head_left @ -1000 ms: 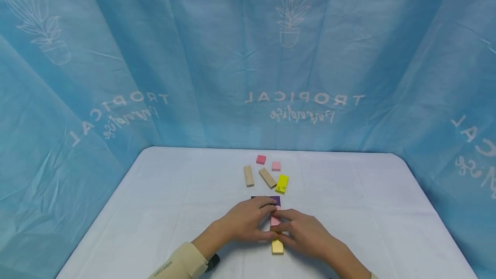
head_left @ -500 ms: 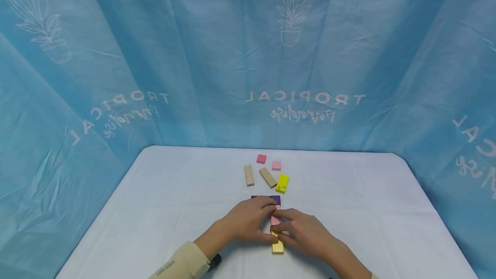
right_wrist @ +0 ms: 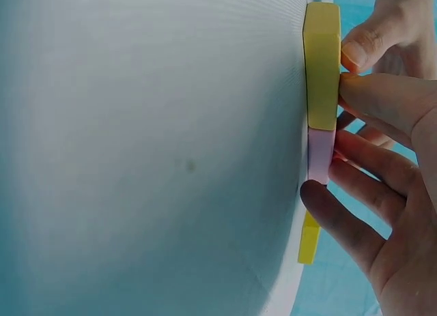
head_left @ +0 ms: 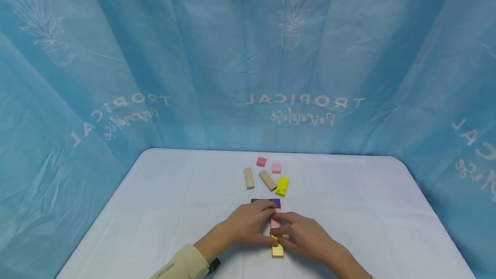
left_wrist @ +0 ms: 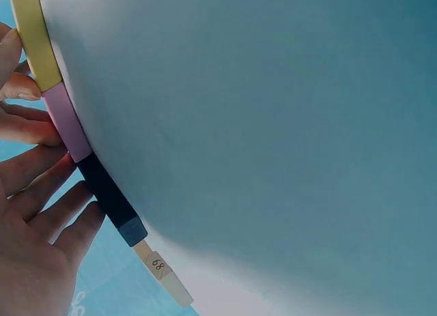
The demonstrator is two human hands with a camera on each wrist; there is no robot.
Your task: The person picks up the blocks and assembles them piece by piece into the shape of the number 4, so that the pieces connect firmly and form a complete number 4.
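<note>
On the white table, a row of small blocks runs toward the person: a dark purple block [head_left: 275,203], a pink block [head_left: 275,224] and a pale yellow block [head_left: 277,252] nearest. A black block [head_left: 258,200] shows beyond the left hand, partly covered. My left hand [head_left: 248,224] rests along the row's left side, fingertips on the dark and pink blocks [left_wrist: 67,121], thumb at the yellow one. From the right, my right hand [head_left: 308,236] touches the pink and yellow blocks [right_wrist: 322,74] with extended fingers and thumb. The hands nearly meet over the row, hiding some joints.
Beyond the row lie two plain wooden blocks [head_left: 249,178], a bright yellow block [head_left: 282,186], a light pink block [head_left: 276,168] and a red block [head_left: 261,162]. A blue curtain [head_left: 248,63] encloses the table's back and sides.
The hands stay on the row with only slight finger shifts; the left thumb sits a touch farther over the yellow block. The head view tilts slightly. The loose blocks lie as before.
</note>
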